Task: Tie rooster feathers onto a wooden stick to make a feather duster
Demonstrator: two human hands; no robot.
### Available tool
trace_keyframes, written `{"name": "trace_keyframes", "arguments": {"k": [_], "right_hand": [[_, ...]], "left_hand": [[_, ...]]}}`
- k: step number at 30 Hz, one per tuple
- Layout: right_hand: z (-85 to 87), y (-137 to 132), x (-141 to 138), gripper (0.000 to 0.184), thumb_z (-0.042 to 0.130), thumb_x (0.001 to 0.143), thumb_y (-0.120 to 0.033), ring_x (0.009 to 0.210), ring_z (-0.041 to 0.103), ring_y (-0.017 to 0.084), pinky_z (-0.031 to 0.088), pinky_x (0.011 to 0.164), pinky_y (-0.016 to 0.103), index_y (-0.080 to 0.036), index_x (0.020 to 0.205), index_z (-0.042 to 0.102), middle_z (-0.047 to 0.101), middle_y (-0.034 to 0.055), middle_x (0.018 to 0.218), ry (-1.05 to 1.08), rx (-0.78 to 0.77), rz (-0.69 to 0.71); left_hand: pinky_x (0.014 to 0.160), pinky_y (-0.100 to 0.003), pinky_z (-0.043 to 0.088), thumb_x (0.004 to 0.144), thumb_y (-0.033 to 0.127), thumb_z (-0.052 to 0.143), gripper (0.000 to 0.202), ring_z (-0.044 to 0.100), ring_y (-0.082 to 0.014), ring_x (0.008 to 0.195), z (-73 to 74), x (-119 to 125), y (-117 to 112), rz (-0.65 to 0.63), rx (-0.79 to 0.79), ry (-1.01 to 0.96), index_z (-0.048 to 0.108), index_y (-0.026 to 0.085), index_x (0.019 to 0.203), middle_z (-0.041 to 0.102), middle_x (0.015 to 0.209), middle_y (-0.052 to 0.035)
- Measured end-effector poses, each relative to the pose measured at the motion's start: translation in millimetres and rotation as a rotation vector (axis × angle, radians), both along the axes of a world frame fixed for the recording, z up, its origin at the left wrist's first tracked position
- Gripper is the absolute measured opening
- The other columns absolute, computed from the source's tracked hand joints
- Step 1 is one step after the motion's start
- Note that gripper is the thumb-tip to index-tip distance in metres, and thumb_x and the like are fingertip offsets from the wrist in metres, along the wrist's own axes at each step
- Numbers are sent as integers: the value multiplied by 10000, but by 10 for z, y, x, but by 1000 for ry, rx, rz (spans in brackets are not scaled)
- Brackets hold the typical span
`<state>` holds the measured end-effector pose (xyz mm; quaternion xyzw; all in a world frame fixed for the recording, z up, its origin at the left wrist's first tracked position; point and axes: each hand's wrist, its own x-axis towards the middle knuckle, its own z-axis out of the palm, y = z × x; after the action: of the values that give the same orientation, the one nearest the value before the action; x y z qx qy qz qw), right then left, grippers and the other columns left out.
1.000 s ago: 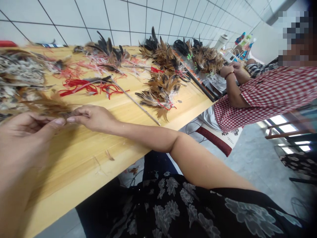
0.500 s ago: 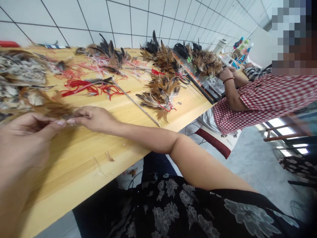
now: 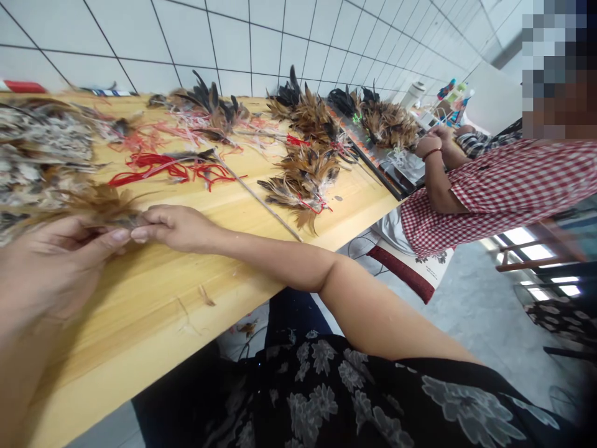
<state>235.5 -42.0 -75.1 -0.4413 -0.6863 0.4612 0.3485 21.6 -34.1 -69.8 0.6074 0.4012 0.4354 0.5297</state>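
Observation:
Brown feathers (image 3: 105, 205) fan upward from between my two hands. My left hand (image 3: 69, 261) pinches their quill ends between thumb and fingers. Fingertip to fingertip with it, my right hand (image 3: 175, 229) is closed on the same quill ends, which its fingers largely cover. Behind my left hand lies a pile of pale and brown feathers (image 3: 41, 149). Red strings (image 3: 158, 169) and a thin stick (image 3: 261, 198) with a dark feather at its far end rest on the table beyond my right hand.
Tied feather bundles (image 3: 305, 174) lie on the wooden table (image 3: 186, 348), with more along the tiled wall. To the right a co-worker in a red checked shirt (image 3: 504, 193) handles feathers over a dark-edged tray. A cushion (image 3: 410, 274) is below the table edge.
The view has shifted slightly, so the table's things sit a little lower and further right. Both my hands stay together on the feathers, with only a slight shift of the fingers.

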Motion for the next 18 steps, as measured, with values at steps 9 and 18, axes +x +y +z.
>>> {"name": "trace_keyframes", "arguments": {"k": [9, 18], "right_hand": [[-210, 166, -2, 441, 1166, 682, -356, 830, 724, 101, 583, 847, 183, -142, 795, 797, 808, -46, 799, 354, -141, 154], [-118, 112, 28, 372, 1165, 575, -140, 856, 750, 84, 603, 876, 154, -145, 780, 855, 847, -57, 838, 396, -279, 138]], "left_hand": [[995, -473, 784, 484, 171, 1122, 457, 818, -310, 979, -44, -7, -63, 26, -97, -118, 900, 217, 881, 853, 1044, -73], [905, -547, 795, 435, 161, 1060, 485, 799, -342, 873, 196, 58, -152, -65, -217, -111, 917, 211, 895, 869, 1017, -103]]}}
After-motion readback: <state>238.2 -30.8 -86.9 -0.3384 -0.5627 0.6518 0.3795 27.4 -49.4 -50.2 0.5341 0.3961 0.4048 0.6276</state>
